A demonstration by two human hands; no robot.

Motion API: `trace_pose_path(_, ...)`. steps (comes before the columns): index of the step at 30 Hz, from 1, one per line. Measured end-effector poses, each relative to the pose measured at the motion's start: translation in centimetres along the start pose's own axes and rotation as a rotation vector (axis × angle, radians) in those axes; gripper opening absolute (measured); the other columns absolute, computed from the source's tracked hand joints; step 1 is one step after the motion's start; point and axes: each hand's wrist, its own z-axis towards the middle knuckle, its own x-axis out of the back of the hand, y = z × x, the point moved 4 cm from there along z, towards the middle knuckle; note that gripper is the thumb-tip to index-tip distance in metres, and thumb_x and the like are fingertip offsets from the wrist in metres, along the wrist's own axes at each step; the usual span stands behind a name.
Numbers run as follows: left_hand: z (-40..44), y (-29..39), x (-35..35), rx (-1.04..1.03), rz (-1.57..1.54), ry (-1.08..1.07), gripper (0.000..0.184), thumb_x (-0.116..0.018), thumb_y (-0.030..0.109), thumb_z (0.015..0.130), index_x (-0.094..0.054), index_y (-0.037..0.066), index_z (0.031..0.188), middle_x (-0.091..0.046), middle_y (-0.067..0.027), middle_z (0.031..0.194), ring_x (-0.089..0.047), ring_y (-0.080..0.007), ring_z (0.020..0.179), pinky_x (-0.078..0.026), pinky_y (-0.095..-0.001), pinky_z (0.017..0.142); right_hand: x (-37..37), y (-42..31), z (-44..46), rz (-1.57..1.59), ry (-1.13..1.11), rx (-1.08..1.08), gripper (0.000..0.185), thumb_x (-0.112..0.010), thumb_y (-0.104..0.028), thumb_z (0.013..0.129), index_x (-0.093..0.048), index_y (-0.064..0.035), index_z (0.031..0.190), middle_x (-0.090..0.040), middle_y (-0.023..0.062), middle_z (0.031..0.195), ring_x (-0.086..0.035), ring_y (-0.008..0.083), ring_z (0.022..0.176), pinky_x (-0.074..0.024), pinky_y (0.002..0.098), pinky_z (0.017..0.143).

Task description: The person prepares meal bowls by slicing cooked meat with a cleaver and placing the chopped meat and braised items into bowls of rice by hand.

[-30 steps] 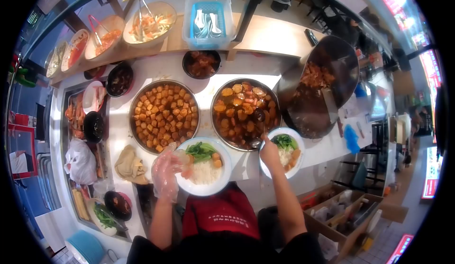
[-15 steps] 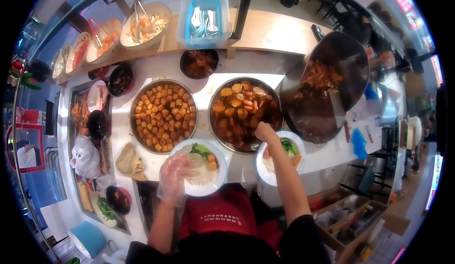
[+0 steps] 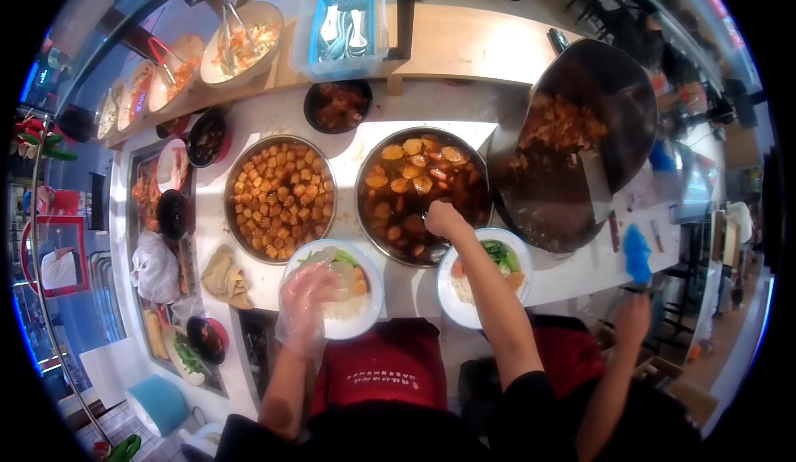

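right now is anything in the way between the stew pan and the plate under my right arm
Yes: the edge of the stew pan stands between its food and the plate, and your right forearm crosses above that plate.

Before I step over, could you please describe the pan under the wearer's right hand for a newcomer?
On the white counter, find the large dark vessel. Just left of it stands a round pan with the right hand over it. Golden round slices in dark sauce set it apart from the pan of brown cubes.
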Motion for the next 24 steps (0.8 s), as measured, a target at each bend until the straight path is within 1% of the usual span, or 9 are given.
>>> trace_pose_path(4,-0.4,0.1,-0.2,0.090,-0.023,0.069,0.025,-0.053,0.015,0.096,-0.060,-0.006,0.109,-0.064,-0.0119,0.089,-0.065,-0.0195,0.077,-0.055,-0.0266,0.065,1.2,-0.4,-1.3,0.151,0.008,-0.013,0.026,-0.049,-0.007,0.082,-0.065,0.0109,0.091,-0.068,0.0295,0.084,-0.070,0.0367,0.070,-0.0568,0.0438,0.060)
trace_pose_path(8,-0.6,-0.6,0.3,0.094,-0.005,0.121,0.023,-0.055,0.013,0.095,-0.060,-0.006,0.106,-0.065,-0.0118,0.088,-0.066,-0.0185,0.072,-0.055,-0.0268,0.061,-2.9,3.2,3.6,0.116,0.023,-0.035,0.024,-0.047,-0.004,0.081,-0.065,0.0096,0.088,-0.068,0.0279,0.081,-0.070,0.0364,0.068,-0.0562,0.0451,0.056)
trace_pose_path(11,-1.0,-0.2,0.7,0.052,-0.030,0.161,0.022,-0.056,0.012,0.094,-0.061,-0.005,0.107,-0.065,-0.0126,0.088,-0.066,-0.0188,0.071,-0.055,-0.0269,0.060,-4.7,4.4,5.1,0.118,0.060,-0.074,0.025,-0.044,-0.002,0.081,-0.065,0.0102,0.090,-0.067,0.0273,0.080,-0.069,0.0370,0.065,-0.0565,0.0449,0.057)
trace_pose_path(14,-0.8,-0.8,0.9,0.080,-0.074,0.168,0.022,-0.057,0.011,0.094,-0.061,-0.005,0.108,-0.065,-0.0128,0.088,-0.066,-0.0189,0.072,-0.055,-0.0268,0.059,-4.0,6.5,4.3,0.182,0.054,-0.128,0.020,-0.054,-0.002,0.077,-0.068,0.0076,0.087,-0.069,0.0235,0.080,-0.069,0.0374,0.068,-0.0578,0.0423,0.065)
trace_pose_path(15,-0.6,-0.8,0.8,0.081,-0.075,0.157,0.022,-0.057,0.011,0.094,-0.061,-0.005,0.108,-0.065,-0.0128,0.088,-0.066,-0.0189,0.072,-0.055,-0.0268,0.059,-4.0,7.0,4.8,-0.071,0.063,0.179,0.017,-0.060,-0.002,0.072,-0.069,0.0054,0.084,-0.069,0.0213,0.078,-0.068,0.0373,0.071,-0.0571,0.0405,0.070)
trace_pose_path(17,-0.4,-1.1,0.7,0.128,-0.135,0.163,0.023,-0.058,0.010,0.093,-0.061,-0.005,0.109,-0.065,-0.0130,0.089,-0.066,-0.0189,0.074,-0.055,-0.0266,0.059,-4.8,7.5,5.6,-0.327,0.069,0.478,0.015,-0.065,-0.002,0.068,-0.071,0.0033,0.080,-0.069,0.0191,0.077,-0.068,0.0372,0.074,-0.0564,0.0387,0.074)
trace_pose_path(20,-0.2,-1.3,0.3,0.092,-0.126,0.129,0.026,-0.058,0.011,0.093,-0.059,-0.005,0.112,-0.065,-0.0130,0.090,-0.065,-0.0184,0.075,-0.054,-0.0255,0.060,-5.8,8.5,7.2,-0.219,-0.216,0.214,0.018,-0.073,-0.004,0.057,-0.072,0.0001,0.075,-0.069,0.0168,0.076,-0.067,0.0362,0.076,-0.0544,0.0371,0.076)
trace_pose_path(23,0.2,-2.4,0.5,0.024,-0.141,0.073,0.033,-0.055,0.014,0.094,-0.058,-0.005,0.121,-0.065,-0.0119,0.096,-0.064,-0.0167,0.075,-0.054,-0.0254,0.062,-6.2,6.3,5.5,-0.060,-0.215,0.282,0.028,-0.048,-0.011,0.078,-0.068,0.0092,0.082,-0.067,0.0275,0.083,-0.069,0.0352,0.077,-0.0544,0.0438,0.062)
trace_pose_path(24,0.3,-2.2,0.4,0.022,-0.137,0.074,0.033,-0.055,0.014,0.094,-0.058,-0.005,0.121,-0.065,-0.0119,0.096,-0.064,-0.0167,0.075,-0.054,-0.0254,0.062,-3.7,3.6,2.6,0.100,-0.193,0.052,0.028,-0.050,-0.012,0.078,-0.068,0.0087,0.083,-0.067,0.0284,0.083,-0.069,0.0362,0.079,-0.0548,0.0435,0.064)
